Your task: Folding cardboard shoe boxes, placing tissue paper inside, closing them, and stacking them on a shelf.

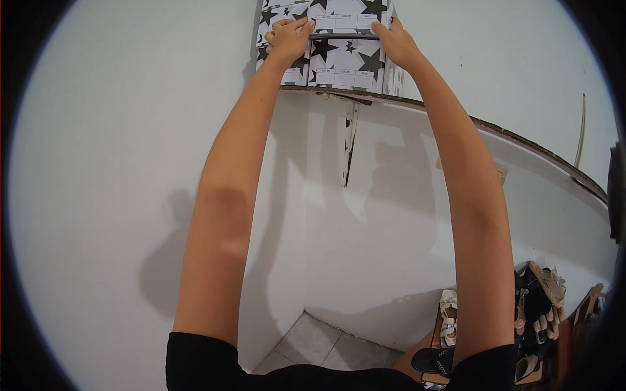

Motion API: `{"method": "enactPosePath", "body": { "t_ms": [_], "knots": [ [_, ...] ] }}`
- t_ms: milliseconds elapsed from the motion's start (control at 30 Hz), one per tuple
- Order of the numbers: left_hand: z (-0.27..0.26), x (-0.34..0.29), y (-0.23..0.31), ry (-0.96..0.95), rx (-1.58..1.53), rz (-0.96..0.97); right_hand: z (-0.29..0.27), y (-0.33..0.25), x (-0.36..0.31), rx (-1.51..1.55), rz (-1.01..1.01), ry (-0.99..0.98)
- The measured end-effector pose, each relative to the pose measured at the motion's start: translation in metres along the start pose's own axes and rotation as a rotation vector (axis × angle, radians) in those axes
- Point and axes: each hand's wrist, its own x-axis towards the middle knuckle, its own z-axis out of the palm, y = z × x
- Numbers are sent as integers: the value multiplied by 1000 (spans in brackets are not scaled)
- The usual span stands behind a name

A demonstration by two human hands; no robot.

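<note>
Both my arms reach up to a stack of white shoe boxes printed with black stars. The upper right shoe box [343, 26] sits on a lower shoe box [346, 62] of the same pattern. My left hand [287, 40] is closed at its left front edge, thumb and finger pressed near the corner. On the right side my right hand [398, 45] grips the same box, thumb on the front and the other fingers mostly hidden behind the edge. More star boxes [266, 36] stand to the left, partly covered by my left hand.
The boxes rest on a wall shelf [450, 112] with a worn dark edge, held by a metal bracket [350, 143]. At lower right, white sandals [448, 319], a black slipper [430, 360] and several other shoes [544, 306] lie on a rack. A grey tiled floor [310, 339] shows in the corner.
</note>
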Motion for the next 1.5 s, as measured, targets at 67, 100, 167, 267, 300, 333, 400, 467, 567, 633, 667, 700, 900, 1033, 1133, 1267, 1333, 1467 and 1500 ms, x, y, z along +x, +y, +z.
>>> {"method": "enactPosePath", "body": {
  "t_ms": [67,100,167,267,300,333,400,467,567,633,667,700,900,1033,1133,1267,1333,1467,1500],
  "knots": [
    [6,-10,8,16,-4,-57,1,9,2,-30,22,-8],
    [5,-14,13,41,7,-110,0,12,5,-45,35,-16],
    [5,-18,18,54,-10,-158,-3,17,12,-5,60,-61],
    [5,-19,18,68,-13,-206,-3,19,19,47,94,-118],
    [5,-19,16,68,1,-207,-2,19,19,58,105,-130],
    [6,-19,14,68,0,-206,-3,19,18,57,104,-129],
    [8,-18,12,55,8,-227,-4,18,16,53,71,-196],
    [10,-18,11,66,18,-229,-1,19,14,28,81,-151],
    [16,-17,15,110,15,-231,-2,23,13,10,64,-102],
    [18,-17,17,142,0,-230,-6,22,11,15,39,-98],
    [19,-17,17,159,12,-228,-8,20,9,73,39,-112],
    [19,-18,16,176,24,-228,-11,14,4,133,40,-127],
    [32,-29,28,379,124,-119,-38,5,-15,57,-28,-216],
    [47,-57,75,500,-2,48,-51,15,-39,-171,-153,-181],
    [50,-97,130,556,-141,159,-73,-3,-94,-429,-333,-132],
    [60,-177,228,532,-413,265,-145,-8,-168,-613,-502,-210],
    [48,-218,270,415,-769,263,-189,-20,-211,-683,-492,-267],
    [28,-328,392,359,-1277,-40,-310,-48,-311,-845,-397,-463],
    [24,-352,417,334,-1319,-64,-341,-60,-336,-871,-295,-544]
  ]
}}
